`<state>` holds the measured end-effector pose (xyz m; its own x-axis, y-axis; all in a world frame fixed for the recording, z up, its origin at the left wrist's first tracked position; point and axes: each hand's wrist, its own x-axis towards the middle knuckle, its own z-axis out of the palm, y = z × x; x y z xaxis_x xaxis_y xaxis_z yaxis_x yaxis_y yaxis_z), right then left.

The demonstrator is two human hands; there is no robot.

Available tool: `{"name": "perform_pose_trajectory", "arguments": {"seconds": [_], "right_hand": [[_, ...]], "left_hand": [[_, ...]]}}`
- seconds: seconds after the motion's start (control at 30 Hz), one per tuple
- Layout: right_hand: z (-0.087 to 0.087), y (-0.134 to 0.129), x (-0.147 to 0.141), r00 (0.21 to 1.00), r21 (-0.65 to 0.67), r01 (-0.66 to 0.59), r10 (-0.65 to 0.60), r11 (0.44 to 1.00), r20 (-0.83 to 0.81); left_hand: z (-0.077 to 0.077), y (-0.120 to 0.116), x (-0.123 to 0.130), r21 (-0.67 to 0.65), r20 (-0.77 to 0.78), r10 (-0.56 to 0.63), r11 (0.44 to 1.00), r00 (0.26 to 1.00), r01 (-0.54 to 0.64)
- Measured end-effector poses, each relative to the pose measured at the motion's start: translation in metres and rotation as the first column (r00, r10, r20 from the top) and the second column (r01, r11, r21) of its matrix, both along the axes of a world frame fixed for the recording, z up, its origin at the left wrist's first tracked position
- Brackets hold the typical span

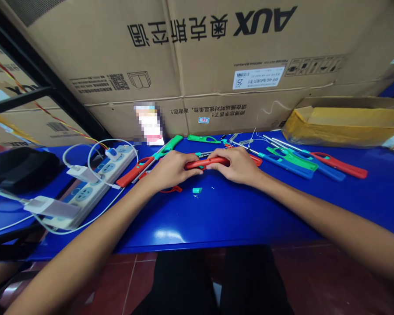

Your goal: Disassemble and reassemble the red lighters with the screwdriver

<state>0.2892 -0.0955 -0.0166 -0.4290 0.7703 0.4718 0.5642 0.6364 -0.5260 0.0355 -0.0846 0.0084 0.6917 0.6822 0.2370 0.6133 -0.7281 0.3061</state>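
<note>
Between my two hands, just above the blue table, is a red lighter handle of smooth plastic. My left hand pinches its left end, thumb below and fingers on top. Round its right end my right hand is closed, and the fingers cover part of it. Beneath the hands lie a small teal plastic piece and a red trigger-like part. A red long-necked lighter rests beside my left hand, touching a green one. Behind the hands is a green handle shell.
Several blue, green and red lighters lie on the right of the blue table. A yellow-taped carton stands behind them. At left are a power strip with cables and a black bag. A phone leans against the large cardboard.
</note>
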Motion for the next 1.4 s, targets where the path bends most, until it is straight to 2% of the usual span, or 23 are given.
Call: {"name": "perform_pose_trajectory", "arguments": {"seconds": [0.3, 0.43, 0.73, 0.93, 1.07, 1.23, 1.4], "right_hand": [[-0.005, -0.009, -0.007, 1.0, 0.072, -0.017, 0.017, 0.997, 0.0], [-0.005, -0.008, -0.006, 1.0, 0.08, -0.005, 0.003, 0.997, 0.028], [-0.001, 0.007, 0.013, 0.994, 0.165, 0.068, -0.082, 0.984, 0.075], [-0.003, 0.01, 0.018, 0.993, 0.218, 0.035, -0.059, 0.975, 0.103], [-0.005, 0.011, 0.019, 0.995, 0.251, 0.032, -0.054, 0.968, 0.082], [-0.008, 0.013, 0.019, 0.997, 0.343, 0.018, -0.045, 0.939, 0.07], [-0.011, 0.014, 0.019, 0.997, 0.361, 0.003, -0.03, 0.932, 0.069]], "left_hand": [[0.001, -0.002, 0.001, 0.104, -0.074, -0.008, 0.994, 0.997, 0.016], [-0.001, -0.003, 0.002, 0.107, -0.068, 0.003, 0.994, 0.998, 0.005], [0.009, 0.01, -0.018, 0.131, -0.093, 0.002, 0.991, 0.996, 0.011], [0.008, 0.011, -0.018, 0.151, -0.072, -0.046, 0.987, 0.996, 0.057], [0.006, 0.007, -0.016, 0.234, -0.07, -0.016, 0.972, 0.997, 0.032], [0.004, 0.003, -0.016, 0.281, -0.115, 0.055, 0.96, 0.992, -0.021], [0.001, 0.0, -0.016, 0.296, -0.152, 0.071, 0.955, 0.986, -0.024]]}}
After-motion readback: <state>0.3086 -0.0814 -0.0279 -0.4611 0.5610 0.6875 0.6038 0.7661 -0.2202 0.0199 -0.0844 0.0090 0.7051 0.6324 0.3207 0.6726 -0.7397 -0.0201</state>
